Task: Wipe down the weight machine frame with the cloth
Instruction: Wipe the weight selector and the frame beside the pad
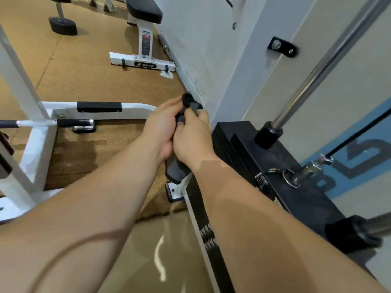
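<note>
Dark grey cloth (177,172), bunched up just left of the black weight stack (243,144). The left hand (163,125) has its grip curled round it, and the right hand (192,142) is clamped on it too, thumb on top. A loose end hangs over the white frame (135,108), which runs leftward from the stack.

Left grip (161,127) and right grip (191,142) touch, both curled round crumpled dark grey cloth (189,103), above white tubular steel machine frame (135,111). Black weight stack (273,166) with chrome guide rod (317,70) just right.
</note>
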